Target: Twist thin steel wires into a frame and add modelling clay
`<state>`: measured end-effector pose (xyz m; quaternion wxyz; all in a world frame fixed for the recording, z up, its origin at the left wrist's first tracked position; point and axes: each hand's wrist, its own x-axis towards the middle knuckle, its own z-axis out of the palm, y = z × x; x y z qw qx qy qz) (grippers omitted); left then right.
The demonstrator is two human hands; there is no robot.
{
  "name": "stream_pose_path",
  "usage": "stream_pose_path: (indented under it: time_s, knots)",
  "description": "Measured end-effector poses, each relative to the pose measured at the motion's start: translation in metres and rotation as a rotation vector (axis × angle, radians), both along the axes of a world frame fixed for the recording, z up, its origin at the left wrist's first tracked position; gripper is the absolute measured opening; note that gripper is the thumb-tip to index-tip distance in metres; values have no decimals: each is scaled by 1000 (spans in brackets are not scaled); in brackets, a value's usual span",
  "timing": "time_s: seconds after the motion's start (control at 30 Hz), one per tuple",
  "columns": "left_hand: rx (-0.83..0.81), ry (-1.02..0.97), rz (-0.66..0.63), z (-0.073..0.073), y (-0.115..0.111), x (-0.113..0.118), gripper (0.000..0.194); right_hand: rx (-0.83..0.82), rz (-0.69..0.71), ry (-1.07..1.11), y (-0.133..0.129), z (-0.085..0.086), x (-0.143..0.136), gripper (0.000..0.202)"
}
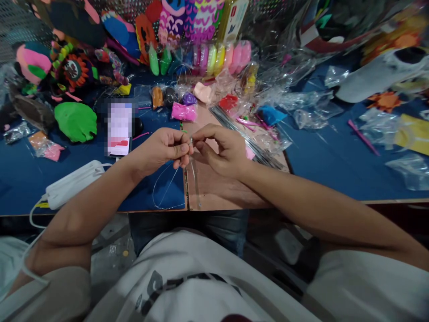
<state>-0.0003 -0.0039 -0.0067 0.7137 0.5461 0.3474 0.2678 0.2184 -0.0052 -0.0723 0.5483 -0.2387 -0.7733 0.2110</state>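
Both hands meet above the front middle of the table, their fingertips close together. My left hand [172, 148] is closed in a pinch on a thin clear string [193, 172], which hangs down from the fingers over the brown board [221, 188]. A loop of thin string [153, 192] hangs below the left hand over the blue surface. My right hand [223, 150] is closed too, thumb and forefinger at a tiny shiny piece [191, 140] between the hands; the piece is too small to name. Behind the right hand lies a bundle of grey wires [268, 154].
A phone [119, 127] with a lit screen and a white power bank [75, 183] are at the left. A green clay piece [76, 121], a pink clay pack [184, 112] and plastic wrappers [308, 117] lie farther back. A white cylindrical object [375, 78] is at the right.
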Motion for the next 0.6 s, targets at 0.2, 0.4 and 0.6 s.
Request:
stream_pose_path:
  time_s: [0.2,0.4,0.6]
  knots:
    - [-37,-74,5,-11,1,1,43,-35,20,26,-3,2,-3,10]
    - [-8,-38,-5,-8,-2,4,27,-111,112,27,-5,11,-2,18]
    - [-80,4,-38,-3,-5,5,26,-285,221,14,-3,12,3,27]
